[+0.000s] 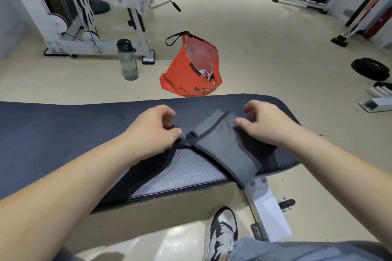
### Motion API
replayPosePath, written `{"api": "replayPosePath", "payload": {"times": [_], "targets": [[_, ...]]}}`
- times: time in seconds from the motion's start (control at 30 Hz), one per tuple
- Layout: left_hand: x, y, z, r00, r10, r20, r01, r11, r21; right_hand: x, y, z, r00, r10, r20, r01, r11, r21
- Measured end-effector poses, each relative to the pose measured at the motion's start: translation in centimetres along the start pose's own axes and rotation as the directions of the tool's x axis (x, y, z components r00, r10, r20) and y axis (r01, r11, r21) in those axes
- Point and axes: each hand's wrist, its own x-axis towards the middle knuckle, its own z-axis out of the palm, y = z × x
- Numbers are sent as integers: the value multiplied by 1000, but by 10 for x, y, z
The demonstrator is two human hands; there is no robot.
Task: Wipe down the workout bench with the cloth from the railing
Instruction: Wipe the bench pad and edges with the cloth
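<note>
Head view: we look down on the workout bench (63, 129), which runs from left to right in front of us, its dark textured pad ending in a rounded corner at the right. The cloth (224, 144) lies on that right end. It is a grey piece with dark stitched borders, folded into a strip that runs from the middle of the pad to the near edge and hangs a little over it.

Our left hand (148, 133) has its fingers curled and its thumb tip at the cloth's left corner, and seems to pinch it. Our right hand (267, 123) has its thumb on top of the cloth's far right border with its fingers curled beyond it, so it grips that edge.

We judge the cloth to be light, soft and limp. It will sag and unfold if lifted by one corner, and it may drag on the pad's ribbed surface. We think it is best gathered into a flat wad under one palm, with the loose borders tucked in, before we wipe.

An orange bag (191, 70) and a water bottle (127, 61) stand on the floor beyond the bench's far edge.
</note>
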Motion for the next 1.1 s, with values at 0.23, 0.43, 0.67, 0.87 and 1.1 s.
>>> {"api": "replayPosePath", "payload": {"times": [0.23, 0.43, 0.67, 0.87, 1.1], "targets": [[3, -4, 11, 964, 266, -7, -255, 930, 266, -34, -21, 4, 813, -206, 544, 338, 929, -153], [9, -8, 20, 944, 330, 3, -313, 894, 320, -9, -7, 19, 842, -87, 532, 243, 942, -232], [15, -14, 19, 936, 349, -41, -316, 887, 337, 21, 50, 16, 940, 285, 185, -202, 906, -372], [23, -8, 30, 920, 391, -44, -357, 877, 321, -37, -9, 31, 933, -23, 360, 173, 904, -392], [19, -7, 41, 900, 435, -11, -411, 857, 311, -18, 54, 19, 948, 218, 233, -106, 904, -415]]}}
